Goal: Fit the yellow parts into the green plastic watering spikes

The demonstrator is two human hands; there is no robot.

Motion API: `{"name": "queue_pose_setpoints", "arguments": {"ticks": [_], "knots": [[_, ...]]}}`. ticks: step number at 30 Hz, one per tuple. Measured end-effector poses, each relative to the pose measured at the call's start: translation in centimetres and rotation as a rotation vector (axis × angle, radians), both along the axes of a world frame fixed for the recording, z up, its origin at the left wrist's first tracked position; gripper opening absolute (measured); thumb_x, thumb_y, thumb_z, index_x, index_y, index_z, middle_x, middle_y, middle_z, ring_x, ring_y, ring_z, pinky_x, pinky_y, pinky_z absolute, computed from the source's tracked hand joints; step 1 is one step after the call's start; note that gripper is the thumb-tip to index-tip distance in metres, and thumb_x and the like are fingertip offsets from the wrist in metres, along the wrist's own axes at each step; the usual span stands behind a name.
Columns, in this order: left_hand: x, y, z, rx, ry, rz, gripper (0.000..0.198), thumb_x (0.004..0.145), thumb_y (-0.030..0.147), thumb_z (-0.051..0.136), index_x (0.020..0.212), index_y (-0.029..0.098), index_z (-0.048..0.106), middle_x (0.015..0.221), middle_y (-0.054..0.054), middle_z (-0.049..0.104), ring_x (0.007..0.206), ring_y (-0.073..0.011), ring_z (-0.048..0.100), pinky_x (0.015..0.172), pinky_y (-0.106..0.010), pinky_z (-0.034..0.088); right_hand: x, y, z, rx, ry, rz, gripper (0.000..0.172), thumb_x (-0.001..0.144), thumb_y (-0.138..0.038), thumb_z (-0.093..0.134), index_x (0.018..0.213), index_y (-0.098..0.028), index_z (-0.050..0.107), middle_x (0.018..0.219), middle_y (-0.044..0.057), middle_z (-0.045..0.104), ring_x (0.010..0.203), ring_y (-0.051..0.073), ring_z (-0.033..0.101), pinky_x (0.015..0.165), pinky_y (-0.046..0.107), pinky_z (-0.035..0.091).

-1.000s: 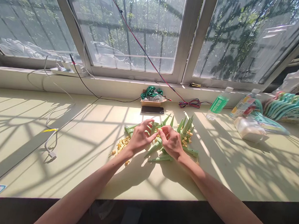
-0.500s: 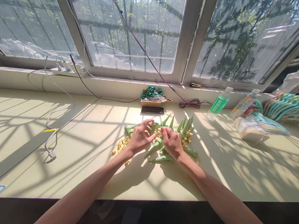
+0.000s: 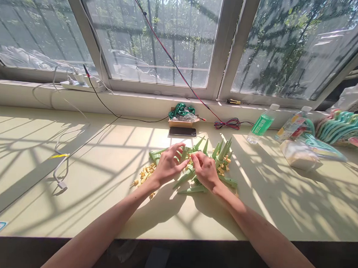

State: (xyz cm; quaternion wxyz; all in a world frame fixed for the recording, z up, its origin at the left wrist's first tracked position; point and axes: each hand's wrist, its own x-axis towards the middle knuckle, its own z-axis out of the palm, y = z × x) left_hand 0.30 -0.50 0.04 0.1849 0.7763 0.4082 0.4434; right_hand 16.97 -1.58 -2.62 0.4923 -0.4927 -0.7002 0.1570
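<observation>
My left hand (image 3: 171, 162) is curved round a green hollow cone (image 3: 185, 151), its thumb and fingers on either side of the wide end. Close by on the right, my right hand (image 3: 206, 168) is closed in a pinch at the cone's side; whatever lies between its fingertips is too small to make out. Several green cones (image 3: 223, 149) stand or lie beneath and behind both hands. Small yellow plastic pieces (image 3: 146, 172) are heaped left of my left hand, and more yellow pieces (image 3: 224, 166) show among the cones on the right.
A phone (image 3: 182, 132) lies behind the pile, before a small box (image 3: 184, 122) with green material. To the right are a green-labelled bottle (image 3: 260, 126), another bottle (image 3: 293, 124), a wrapped packet (image 3: 300, 155) and bundled hangers (image 3: 346, 128). A cable (image 3: 62, 171) runs along the left.
Both hands stay nearly where they were, with only a slight shift of the right fingers. A pink object has come into view at the right edge.
</observation>
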Motion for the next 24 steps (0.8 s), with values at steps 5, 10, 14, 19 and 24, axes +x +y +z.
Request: {"name": "queue_pose_setpoints", "arguments": {"ticks": [5, 10, 14, 19, 24], "knots": [[-0.03, 0.10, -0.18, 0.015, 0.005, -0.005, 0.046, 0.079, 0.026, 0.068, 0.122, 0.020, 0.054, 0.091, -0.004, 0.063, 0.070, -0.0133, 0.064, 0.058, -0.024, 0.057, 0.11, 0.13, -0.12, -0.016, -0.042, -0.041, 0.045, 0.101, -0.046, 0.035, 0.070, -0.021, 0.057, 0.049, -0.003, 0.050, 0.045, 0.012, 0.044, 0.051, 0.025, 0.034], [-0.07, 0.22, -0.15, 0.023, -0.025, 0.001, 0.046, 0.080, 0.028, 0.067, 0.123, 0.020, 0.053, 0.094, -0.005, 0.062, 0.069, -0.0129, 0.064, 0.056, -0.024, 0.057, 0.10, -0.14, 0.16, -0.038, 0.001, -0.023, 0.036, 0.098, -0.048, 0.042, 0.083, -0.021, 0.061, 0.054, -0.003, 0.055, 0.048, 0.013, 0.051, 0.052, 0.024, 0.038], [-0.06, 0.24, -0.10, 0.025, -0.039, -0.005, 0.044, 0.081, 0.028, 0.066, 0.122, 0.020, 0.054, 0.092, -0.005, 0.062, 0.067, -0.0128, 0.063, 0.055, -0.024, 0.057, -0.06, -0.31, 0.26, -0.008, 0.023, 0.001, 0.025, 0.094, -0.044, 0.051, 0.099, -0.021, 0.060, 0.057, -0.005, 0.057, 0.048, 0.013, 0.051, 0.052, 0.025, 0.040], [-0.03, 0.12, -0.05, 0.015, -0.029, -0.008, 0.045, 0.080, 0.027, 0.067, 0.122, 0.019, 0.054, 0.094, -0.006, 0.062, 0.068, -0.0128, 0.063, 0.056, -0.025, 0.057, -0.10, -0.25, 0.13, 0.017, 0.025, 0.013, 0.021, 0.094, -0.039, 0.051, 0.095, -0.020, 0.060, 0.066, -0.001, 0.064, 0.050, 0.012, 0.053, 0.053, 0.025, 0.042], [-0.05, 0.03, -0.05, 0.009, -0.021, -0.009, 0.045, 0.080, 0.026, 0.067, 0.123, 0.019, 0.054, 0.095, -0.006, 0.061, 0.070, -0.0129, 0.063, 0.057, -0.025, 0.057, -0.06, -0.15, 0.08, -0.012, 0.019, 0.017, 0.024, 0.095, -0.040, 0.048, 0.089, -0.020, 0.060, 0.067, 0.000, 0.065, 0.051, 0.013, 0.053, 0.053, 0.025, 0.041]]}}
